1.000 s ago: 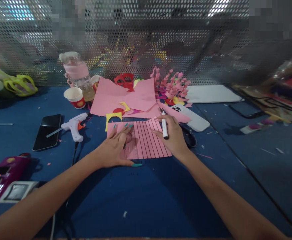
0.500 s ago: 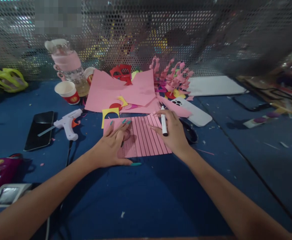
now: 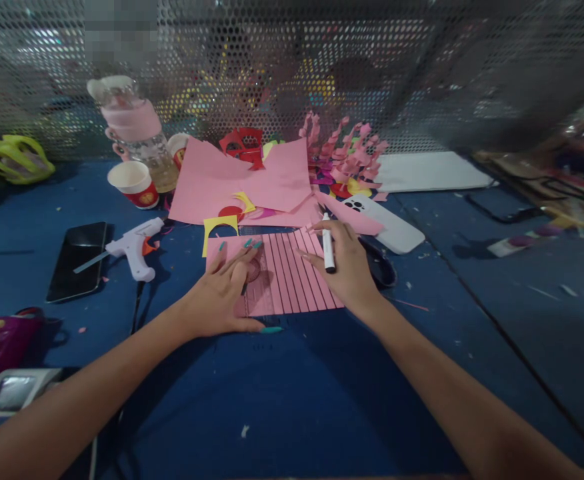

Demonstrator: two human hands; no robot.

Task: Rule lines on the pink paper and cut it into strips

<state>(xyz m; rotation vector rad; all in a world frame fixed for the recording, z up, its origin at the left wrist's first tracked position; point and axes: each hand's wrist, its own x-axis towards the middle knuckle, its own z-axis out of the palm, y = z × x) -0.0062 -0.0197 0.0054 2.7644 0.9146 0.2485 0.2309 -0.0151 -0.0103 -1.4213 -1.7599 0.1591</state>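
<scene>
A pink paper sheet (image 3: pixel 292 277) ruled with dark parallel lines lies on the blue table (image 3: pixel 282 400). My left hand (image 3: pixel 222 297) presses flat on its left part, fingers spread, over what looks like a clear ruler (image 3: pixel 253 272). My right hand (image 3: pixel 345 267) rests on the sheet's right edge and grips a white marker (image 3: pixel 327 247) with its black tip pointing toward me.
Behind the sheet lie loose pink paper (image 3: pixel 242 183), a yellow cut-out (image 3: pixel 218 230) and curled pink strips (image 3: pixel 345 157). A white phone (image 3: pixel 389 230) is to the right. On the left are a glue gun (image 3: pixel 132 250), a black phone (image 3: pixel 77 260), a paper cup (image 3: pixel 132 183) and a bottle (image 3: pixel 139 130).
The view shifted a little to the right and down over the second. Both hands stay in the same places on the pink sheet, marker still held.
</scene>
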